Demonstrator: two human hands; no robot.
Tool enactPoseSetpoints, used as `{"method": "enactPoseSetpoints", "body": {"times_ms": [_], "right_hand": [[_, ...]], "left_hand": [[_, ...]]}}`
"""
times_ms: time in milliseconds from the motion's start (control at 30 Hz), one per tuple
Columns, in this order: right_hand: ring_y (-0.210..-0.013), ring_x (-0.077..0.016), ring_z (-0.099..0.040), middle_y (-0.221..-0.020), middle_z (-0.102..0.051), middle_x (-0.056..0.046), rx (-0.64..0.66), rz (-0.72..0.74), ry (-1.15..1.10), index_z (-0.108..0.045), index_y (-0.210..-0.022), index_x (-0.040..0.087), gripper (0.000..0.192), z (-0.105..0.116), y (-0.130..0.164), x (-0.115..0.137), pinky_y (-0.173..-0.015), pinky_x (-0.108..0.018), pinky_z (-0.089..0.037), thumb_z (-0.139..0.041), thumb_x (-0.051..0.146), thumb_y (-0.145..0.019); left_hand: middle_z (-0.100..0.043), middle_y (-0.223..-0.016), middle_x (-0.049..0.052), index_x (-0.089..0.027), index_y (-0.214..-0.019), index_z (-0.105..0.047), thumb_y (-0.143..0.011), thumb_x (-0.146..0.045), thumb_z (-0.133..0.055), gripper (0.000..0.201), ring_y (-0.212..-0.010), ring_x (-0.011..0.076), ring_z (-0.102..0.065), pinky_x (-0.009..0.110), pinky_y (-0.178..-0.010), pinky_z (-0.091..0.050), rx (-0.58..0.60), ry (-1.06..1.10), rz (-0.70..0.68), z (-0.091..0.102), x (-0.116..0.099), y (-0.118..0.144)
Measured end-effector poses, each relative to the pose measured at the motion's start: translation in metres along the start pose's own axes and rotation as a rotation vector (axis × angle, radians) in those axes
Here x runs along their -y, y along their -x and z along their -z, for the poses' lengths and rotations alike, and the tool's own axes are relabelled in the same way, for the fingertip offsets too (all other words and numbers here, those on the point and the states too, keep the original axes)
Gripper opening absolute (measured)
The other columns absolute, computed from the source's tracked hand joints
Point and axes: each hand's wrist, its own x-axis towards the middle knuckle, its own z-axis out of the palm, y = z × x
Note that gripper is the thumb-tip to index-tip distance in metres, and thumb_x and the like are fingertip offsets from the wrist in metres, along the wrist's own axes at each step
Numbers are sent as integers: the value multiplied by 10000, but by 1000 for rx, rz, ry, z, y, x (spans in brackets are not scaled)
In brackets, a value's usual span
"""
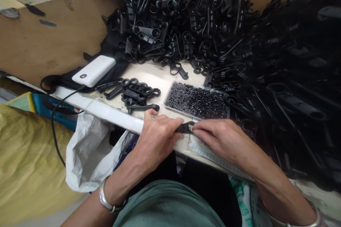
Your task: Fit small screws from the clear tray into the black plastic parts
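My left hand [160,133] is closed around a black plastic part [185,127] at the table's front edge. Most of its left end is covered by my fingers. From the other side my right hand [222,133] comes in, thumb and forefinger pinched at the part's right end. Whatever small piece may be between those fingertips is hidden. Just beyond both hands lies a clear shallow box [197,100] full of tiny dark metallic pieces. A small cluster of black plastic parts with ring ends [137,92] rests on the table, beyond my left hand.
A large heap of black plastic parts [186,21] covers the back, and a dark pile [293,78] fills the right. On the left, a white power bank [93,71] has a black cable [54,124] hanging over the edge. A white sack [85,156] hangs below the table.
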Motion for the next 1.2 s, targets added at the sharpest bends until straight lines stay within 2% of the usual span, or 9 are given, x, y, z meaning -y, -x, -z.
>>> {"method": "enactPoseSetpoints", "body": {"times_ms": [133,333,500,700,800,900,1033,1200], "right_hand": [[-710,-169,-618,-756,-659,0,-19,-18,4,-655,-808,211,206,-7,1,-1,-652,-255,-414,-496,206,-939],[-700,-174,-598,-758,-633,-15,-169,44,27,-584,-797,182,208,-23,8,-1,-645,-278,-382,-454,206,-958],[-697,-183,-598,-765,-628,-29,-235,4,31,-574,-797,173,206,-33,10,5,-653,-291,-385,-448,197,-959],[-693,-183,-593,-760,-623,-31,-225,-43,-28,-574,-781,175,236,-31,10,7,-653,-296,-403,-430,212,-965],[-783,-179,-615,-839,-656,-21,-158,-2,-90,-619,-862,195,202,-25,11,2,-704,-283,-429,-447,219,-964],[-842,-182,-626,-939,-672,-29,-129,36,-54,-641,-956,210,178,-19,12,-3,-752,-281,-447,-463,204,-953],[-743,-177,-614,-841,-657,-28,-115,46,0,-628,-892,196,182,-20,9,-4,-679,-273,-437,-458,208,-955],[-704,-185,-600,-766,-629,-30,-160,41,63,-599,-837,181,216,-26,9,0,-648,-288,-398,-431,220,-966]], "left_hand": [[-664,-723,-13,-206,-946,-623,-818,-192,-631,130,-733,168,-586,413,-905,-261,-11,-16,7,-1,0,-1],[-667,-701,-15,-209,-913,-626,-810,-175,-632,109,-688,156,-574,388,-883,-291,-50,-1,-12,-2,0,-1],[-633,-656,-18,-198,-869,-621,-817,-171,-630,59,-650,148,-542,363,-850,-319,-57,19,-31,0,-2,-2],[-629,-659,-12,-199,-884,-631,-807,-187,-645,80,-664,154,-551,366,-855,-328,-69,21,-23,-3,0,-1],[-634,-674,-17,-206,-914,-633,-803,-194,-648,113,-669,151,-558,370,-872,-323,-81,35,-31,-3,2,0],[-619,-661,-28,-213,-936,-633,-813,-191,-632,126,-670,148,-553,370,-881,-317,-64,43,-31,-1,3,-1],[-596,-641,-33,-204,-945,-639,-815,-184,-628,132,-650,144,-534,360,-877,-319,-43,47,-47,0,4,-2],[-620,-683,-17,-191,-945,-630,-818,-168,-621,130,-670,151,-546,351,-894,-328,-84,35,-75,-4,3,0]]}}
